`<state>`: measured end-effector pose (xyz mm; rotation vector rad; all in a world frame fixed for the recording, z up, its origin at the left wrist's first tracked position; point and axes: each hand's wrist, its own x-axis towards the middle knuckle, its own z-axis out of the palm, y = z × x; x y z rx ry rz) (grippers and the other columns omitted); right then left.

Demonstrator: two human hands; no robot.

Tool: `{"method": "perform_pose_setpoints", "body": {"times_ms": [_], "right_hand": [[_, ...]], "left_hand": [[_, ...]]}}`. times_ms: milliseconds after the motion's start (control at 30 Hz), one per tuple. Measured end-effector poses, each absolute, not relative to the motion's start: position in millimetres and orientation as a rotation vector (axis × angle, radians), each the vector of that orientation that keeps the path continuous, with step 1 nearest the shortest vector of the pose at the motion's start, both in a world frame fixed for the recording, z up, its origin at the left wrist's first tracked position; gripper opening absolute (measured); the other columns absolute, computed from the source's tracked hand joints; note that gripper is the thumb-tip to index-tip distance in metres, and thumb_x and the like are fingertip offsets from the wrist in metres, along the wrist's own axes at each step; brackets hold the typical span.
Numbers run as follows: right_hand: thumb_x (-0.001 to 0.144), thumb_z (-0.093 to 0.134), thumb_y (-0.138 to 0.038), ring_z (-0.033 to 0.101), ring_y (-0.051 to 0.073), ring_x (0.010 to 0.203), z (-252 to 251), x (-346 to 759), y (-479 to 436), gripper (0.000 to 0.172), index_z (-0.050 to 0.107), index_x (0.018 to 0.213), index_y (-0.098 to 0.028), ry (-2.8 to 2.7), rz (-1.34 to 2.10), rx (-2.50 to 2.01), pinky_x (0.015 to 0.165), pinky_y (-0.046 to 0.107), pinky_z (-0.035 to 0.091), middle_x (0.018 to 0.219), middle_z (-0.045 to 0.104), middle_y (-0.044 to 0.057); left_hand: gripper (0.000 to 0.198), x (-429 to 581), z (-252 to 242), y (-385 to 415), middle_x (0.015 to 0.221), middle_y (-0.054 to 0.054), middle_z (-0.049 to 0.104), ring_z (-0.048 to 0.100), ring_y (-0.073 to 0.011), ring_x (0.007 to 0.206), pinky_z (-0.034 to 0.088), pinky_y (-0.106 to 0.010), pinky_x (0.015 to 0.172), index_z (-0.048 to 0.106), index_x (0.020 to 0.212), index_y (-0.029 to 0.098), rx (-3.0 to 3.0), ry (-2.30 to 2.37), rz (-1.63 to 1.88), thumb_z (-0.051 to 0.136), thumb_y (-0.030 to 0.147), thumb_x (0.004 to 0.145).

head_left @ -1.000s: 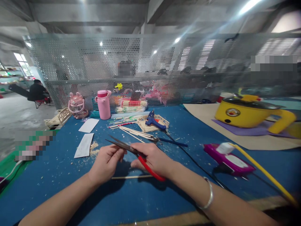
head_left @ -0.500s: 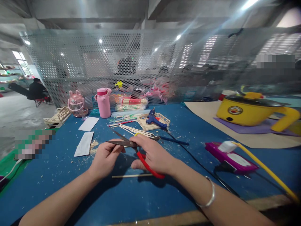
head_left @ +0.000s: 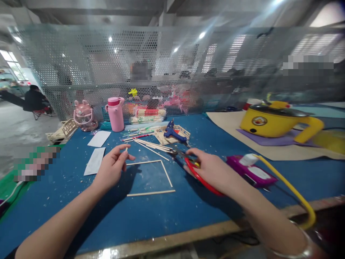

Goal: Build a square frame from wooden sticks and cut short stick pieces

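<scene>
Between the thumb and forefinger of my left hand (head_left: 114, 163) is a short wooden stick (head_left: 126, 149), mostly hidden by the fingers. My right hand (head_left: 210, 167) is closed round red-handled scissors (head_left: 198, 174), their blades pointing away to the left. On the blue table between my hands, thin wooden sticks (head_left: 151, 193) lie as three sides of a rectangle; my left hand is over its left side. Beyond them is a bundle of loose sticks (head_left: 151, 144), with dark-jawed pliers (head_left: 175, 154) at its right end, near the scissor blades.
A blue glue gun (head_left: 174, 133) rests on a small stick-built frame (head_left: 161, 136). Pink bottles (head_left: 116, 117) stand at the back left, near white paper pieces (head_left: 95, 162). To the right are a purple power strip (head_left: 252, 172), its yellow cable (head_left: 285, 180) and a yellow pot (head_left: 272, 124).
My hands have moved apart. The scissors have gone right, away from the left hand. The left hand has lifted slightly with the short stick, uncovering the sticks laid on the table.
</scene>
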<state>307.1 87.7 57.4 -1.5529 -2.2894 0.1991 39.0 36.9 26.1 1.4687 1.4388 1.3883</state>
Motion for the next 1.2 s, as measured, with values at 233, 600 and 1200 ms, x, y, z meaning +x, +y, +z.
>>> {"method": "perform_pose_setpoints", "body": {"times_ms": [233, 600, 1200], "right_hand": [[0.081, 0.047, -0.025, 0.062, 0.026, 0.057, 42.6, 337.3, 93.3, 0.017, 0.057, 0.091, -0.014, -2.409, -0.122, -1.919, 0.042, 0.029, 0.034, 0.069, 0.066, 0.016], [0.080, 0.055, -0.037, 0.062, 0.020, 0.078, 68.8, 232.2, 86.2, 0.023, 0.063, 0.096, -0.021, -2.964, 0.042, -0.977, 0.061, 0.027, 0.039, 0.087, 0.069, 0.005], [0.079, 0.059, -0.032, 0.057, 0.016, 0.077, 25.7, 218.9, 71.7, 0.016, 0.064, 0.086, -0.019, -3.023, 0.396, -0.609, 0.060, 0.025, 0.033, 0.083, 0.064, 0.003]], "left_hand": [[0.035, 20.5, 29.9, 33.6, 0.073, 0.000, 0.062, 0.060, -0.0118, 0.057, 0.035, -0.018, 0.043, 0.054, 0.082, 0.016, 1.161, 1.574, 1.072, 0.061, 0.048, 0.069], [0.013, 14.5, 18.7, 54.6, 0.050, 0.004, 0.056, 0.051, -0.0097, 0.045, 0.041, -0.021, 0.046, 0.059, 0.067, 0.016, 1.183, 1.826, 0.940, 0.062, 0.029, 0.067], [0.021, 12.6, 10.1, 48.0, 0.066, -0.006, 0.066, 0.057, -0.0200, 0.060, 0.036, -0.027, 0.056, 0.067, 0.076, 0.019, 1.782, 2.097, 0.826, 0.052, 0.035, 0.077]]}}
